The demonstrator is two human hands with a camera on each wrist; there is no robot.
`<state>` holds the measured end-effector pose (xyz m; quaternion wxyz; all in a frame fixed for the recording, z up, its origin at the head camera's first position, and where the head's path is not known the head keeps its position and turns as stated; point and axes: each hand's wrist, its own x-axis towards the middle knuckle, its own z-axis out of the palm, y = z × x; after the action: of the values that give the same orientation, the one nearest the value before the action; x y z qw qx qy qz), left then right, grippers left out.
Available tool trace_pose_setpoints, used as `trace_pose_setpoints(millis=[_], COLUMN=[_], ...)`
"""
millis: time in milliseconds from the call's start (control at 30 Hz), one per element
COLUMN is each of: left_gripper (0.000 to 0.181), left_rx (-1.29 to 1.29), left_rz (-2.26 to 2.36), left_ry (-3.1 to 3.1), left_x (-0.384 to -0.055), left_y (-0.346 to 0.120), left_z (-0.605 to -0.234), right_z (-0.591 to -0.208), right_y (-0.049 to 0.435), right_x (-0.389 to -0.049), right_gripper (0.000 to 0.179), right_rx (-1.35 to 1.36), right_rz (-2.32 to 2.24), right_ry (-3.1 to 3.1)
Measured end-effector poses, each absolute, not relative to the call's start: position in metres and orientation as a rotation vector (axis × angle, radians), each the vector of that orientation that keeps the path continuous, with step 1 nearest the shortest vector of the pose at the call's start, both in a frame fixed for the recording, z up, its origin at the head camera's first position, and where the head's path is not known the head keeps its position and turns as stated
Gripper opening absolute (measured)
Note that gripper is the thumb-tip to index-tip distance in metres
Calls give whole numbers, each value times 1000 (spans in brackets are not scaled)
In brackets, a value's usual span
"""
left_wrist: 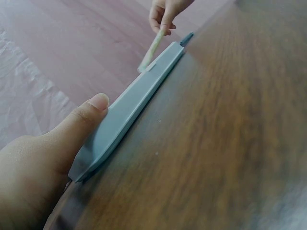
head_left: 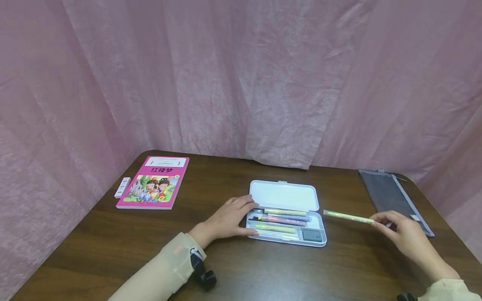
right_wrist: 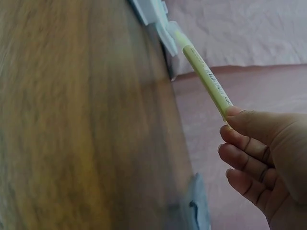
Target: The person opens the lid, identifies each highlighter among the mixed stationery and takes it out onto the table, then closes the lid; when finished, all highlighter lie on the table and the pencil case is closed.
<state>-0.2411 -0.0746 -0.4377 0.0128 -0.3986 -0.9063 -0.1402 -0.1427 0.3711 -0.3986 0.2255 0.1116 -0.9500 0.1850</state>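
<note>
Pinching a yellow pen [head_left: 348, 216] by its end with the right hand [head_left: 408, 236]; holding the pencil box [head_left: 284, 196] with the wide-spread left hand [head_left: 227, 219], likely stopping slips.

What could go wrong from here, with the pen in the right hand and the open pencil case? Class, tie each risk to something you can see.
The right hand pinches the yellow pen near one end, so it might swing or slip.

Pens lie close together in the pencil case, so another could snag on them.

The left hand has its fingers beside the lid, so they might get nipped if it shuts.
</note>
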Motion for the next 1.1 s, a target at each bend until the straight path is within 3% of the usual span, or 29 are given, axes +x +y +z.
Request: trace_pose_setpoints(millis=[400,1100], left_gripper=[80,80], left_rx=[-1252,-1237], left_rz=[-444,-447], left_ry=[-2813,-2834], left_x=[-241,-241], left_y=[-74,-75], left_z=[-436,-438], right_z=[-414,-422], right_y=[384,388], right_x=[-144,-146], right_gripper=[11,10], right_rx=[215,319], right_rz=[530,432], right_ry=[-2734,-2814])
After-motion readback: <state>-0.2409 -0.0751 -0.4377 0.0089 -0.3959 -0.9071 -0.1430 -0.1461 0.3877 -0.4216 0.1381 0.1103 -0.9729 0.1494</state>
